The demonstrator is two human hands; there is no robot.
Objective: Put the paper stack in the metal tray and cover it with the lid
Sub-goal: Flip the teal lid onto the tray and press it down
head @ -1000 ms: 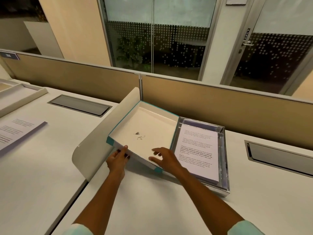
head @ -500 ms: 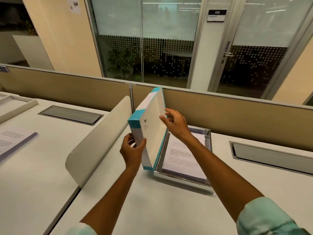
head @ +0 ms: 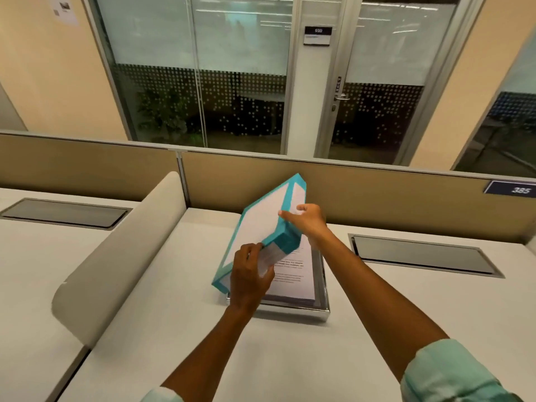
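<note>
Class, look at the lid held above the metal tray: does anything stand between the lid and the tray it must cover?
Nothing visible does. The lid is tilted over the tray, held by the left hand and right hand; only the paper stack lies inside.

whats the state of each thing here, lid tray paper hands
lid: held tilted above the tray, not yet seated
metal tray: on the desk, uncovered
paper stack: lying flat in the tray
left hand: gripping the lid's near edge
right hand: gripping the lid's right side
</note>
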